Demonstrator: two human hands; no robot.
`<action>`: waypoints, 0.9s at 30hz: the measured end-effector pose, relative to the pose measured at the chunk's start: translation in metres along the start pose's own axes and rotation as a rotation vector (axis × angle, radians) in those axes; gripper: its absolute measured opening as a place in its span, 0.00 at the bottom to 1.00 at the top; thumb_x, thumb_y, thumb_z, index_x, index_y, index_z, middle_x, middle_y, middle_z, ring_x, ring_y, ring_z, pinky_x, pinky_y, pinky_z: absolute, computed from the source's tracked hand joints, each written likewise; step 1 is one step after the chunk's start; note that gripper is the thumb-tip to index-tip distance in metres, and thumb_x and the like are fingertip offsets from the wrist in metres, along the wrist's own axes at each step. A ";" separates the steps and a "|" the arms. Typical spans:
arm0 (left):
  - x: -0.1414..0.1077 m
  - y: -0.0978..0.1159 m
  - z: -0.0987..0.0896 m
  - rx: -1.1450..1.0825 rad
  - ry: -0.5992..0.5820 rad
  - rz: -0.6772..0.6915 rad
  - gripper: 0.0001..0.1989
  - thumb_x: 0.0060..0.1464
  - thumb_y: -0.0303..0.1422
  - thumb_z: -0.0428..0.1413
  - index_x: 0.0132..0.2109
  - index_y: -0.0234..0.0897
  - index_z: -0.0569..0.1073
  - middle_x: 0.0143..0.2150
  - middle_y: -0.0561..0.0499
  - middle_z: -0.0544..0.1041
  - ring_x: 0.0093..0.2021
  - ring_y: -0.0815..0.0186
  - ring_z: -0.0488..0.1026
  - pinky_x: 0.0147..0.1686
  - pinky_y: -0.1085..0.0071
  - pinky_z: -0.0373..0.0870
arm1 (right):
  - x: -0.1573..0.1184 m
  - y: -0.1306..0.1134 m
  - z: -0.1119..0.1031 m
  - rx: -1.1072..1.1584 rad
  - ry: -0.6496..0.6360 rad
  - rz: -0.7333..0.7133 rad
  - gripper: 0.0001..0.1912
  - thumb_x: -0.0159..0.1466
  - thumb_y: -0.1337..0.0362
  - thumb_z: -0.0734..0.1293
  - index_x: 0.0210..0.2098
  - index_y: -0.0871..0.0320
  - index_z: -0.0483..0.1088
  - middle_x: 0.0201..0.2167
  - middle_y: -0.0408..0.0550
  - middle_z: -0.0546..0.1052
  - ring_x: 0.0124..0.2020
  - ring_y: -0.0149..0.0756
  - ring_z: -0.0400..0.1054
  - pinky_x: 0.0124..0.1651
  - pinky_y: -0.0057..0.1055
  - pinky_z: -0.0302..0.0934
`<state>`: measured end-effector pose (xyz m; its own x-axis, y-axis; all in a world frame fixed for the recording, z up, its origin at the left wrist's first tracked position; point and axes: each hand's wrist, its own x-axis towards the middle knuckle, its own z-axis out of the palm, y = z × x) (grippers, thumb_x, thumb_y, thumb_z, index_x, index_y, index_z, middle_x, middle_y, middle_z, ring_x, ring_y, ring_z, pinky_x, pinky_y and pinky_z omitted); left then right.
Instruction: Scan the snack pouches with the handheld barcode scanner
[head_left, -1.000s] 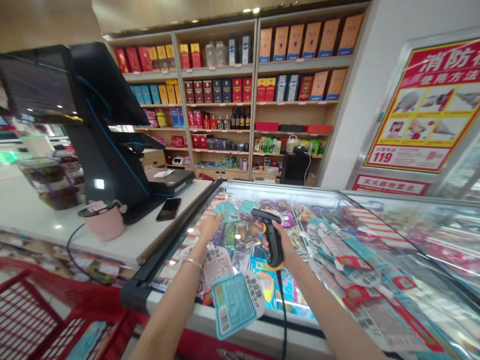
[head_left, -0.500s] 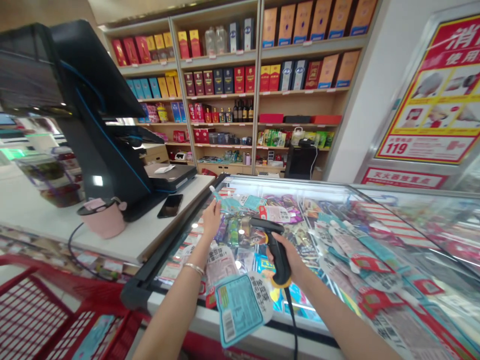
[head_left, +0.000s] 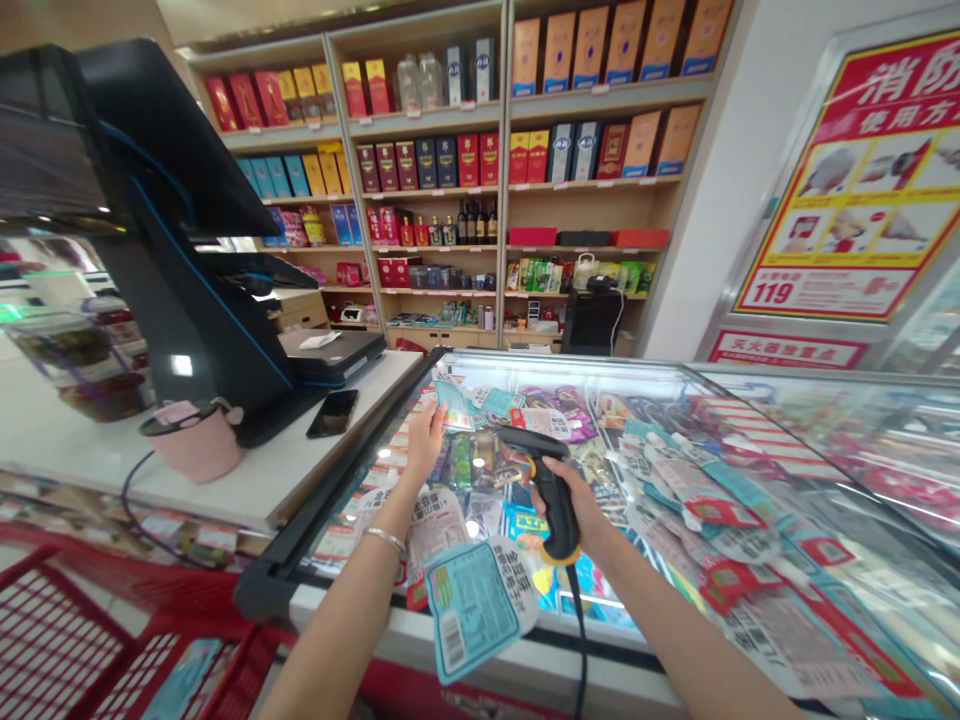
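Note:
My right hand (head_left: 568, 505) is wrapped around the grip of a black and yellow barcode scanner (head_left: 555, 490), its head aimed to the left and its cord hanging down. At the far left of the freezer's glass top, my left hand (head_left: 426, 438) pinches the edge of a light-blue spouted drink pouch (head_left: 452, 404). More pouches lie just beyond it, one of them red and white (head_left: 541, 421). Nearer me, a blue-backed pouch (head_left: 476, 610) with a barcode overhangs the front edge, partly over a pinkish pouch (head_left: 439, 525).
On the right of the glass lies a heap of pouches (head_left: 757, 560). The counter (head_left: 281, 485) at left bears a black register (head_left: 202, 300), a phone (head_left: 332, 413) and a pink cup (head_left: 193, 440). A red shopping basket (head_left: 60, 610) is below. Shelves of boxes (head_left: 427, 165) stand behind.
The pouch at my left hand has tilted up, and its blue panel shows more. My right hand and the scanner hold nearly the same place. The view has shifted slightly.

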<state>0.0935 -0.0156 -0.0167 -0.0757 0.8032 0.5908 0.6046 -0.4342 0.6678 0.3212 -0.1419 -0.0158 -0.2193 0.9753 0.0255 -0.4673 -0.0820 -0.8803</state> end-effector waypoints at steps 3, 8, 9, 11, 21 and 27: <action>0.000 0.000 0.000 -0.012 0.002 -0.017 0.18 0.60 0.45 0.40 0.28 0.39 0.62 0.22 0.55 0.62 0.25 0.69 0.61 0.29 0.74 0.58 | 0.003 0.003 -0.003 0.008 -0.011 -0.002 0.20 0.56 0.50 0.65 0.36 0.62 0.75 0.14 0.43 0.70 0.13 0.28 0.59 0.17 0.24 0.53; 0.000 0.001 -0.002 -0.049 0.024 -0.012 0.18 0.60 0.44 0.41 0.29 0.38 0.63 0.22 0.56 0.62 0.26 0.70 0.60 0.28 0.75 0.57 | 0.004 0.004 -0.004 -0.007 0.008 0.003 0.20 0.56 0.50 0.65 0.34 0.62 0.75 0.14 0.43 0.70 0.13 0.28 0.58 0.17 0.24 0.54; 0.000 0.000 -0.002 -0.061 0.032 -0.004 0.18 0.60 0.44 0.41 0.29 0.38 0.62 0.22 0.56 0.62 0.26 0.70 0.60 0.28 0.75 0.57 | 0.004 0.003 -0.004 -0.014 0.016 0.004 0.20 0.56 0.50 0.65 0.34 0.62 0.75 0.13 0.43 0.70 0.13 0.28 0.58 0.17 0.24 0.54; 0.001 -0.001 -0.002 -0.084 0.047 0.018 0.18 0.60 0.44 0.42 0.28 0.38 0.61 0.21 0.56 0.62 0.26 0.71 0.60 0.27 0.75 0.56 | 0.003 0.002 -0.002 -0.021 0.031 -0.004 0.20 0.55 0.50 0.66 0.33 0.62 0.75 0.13 0.43 0.70 0.12 0.27 0.57 0.16 0.24 0.53; 0.004 -0.009 0.006 0.034 0.028 0.066 0.17 0.60 0.41 0.43 0.26 0.38 0.62 0.21 0.54 0.64 0.25 0.69 0.62 0.28 0.73 0.56 | 0.004 -0.010 -0.003 -0.007 0.126 -0.012 0.19 0.52 0.48 0.66 0.23 0.60 0.71 0.10 0.44 0.67 0.12 0.28 0.57 0.16 0.24 0.53; 0.009 0.006 0.000 0.056 -0.146 0.058 0.14 0.58 0.39 0.44 0.30 0.38 0.66 0.20 0.54 0.67 0.25 0.66 0.66 0.31 0.72 0.59 | -0.032 -0.052 -0.017 0.020 0.210 -0.173 0.19 0.55 0.49 0.64 0.23 0.59 0.69 0.11 0.43 0.67 0.13 0.29 0.58 0.16 0.24 0.52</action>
<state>0.0967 -0.0113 -0.0074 0.0738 0.8301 0.5526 0.6478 -0.4612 0.6063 0.3669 -0.1650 0.0207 0.0471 0.9961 0.0741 -0.4994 0.0877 -0.8619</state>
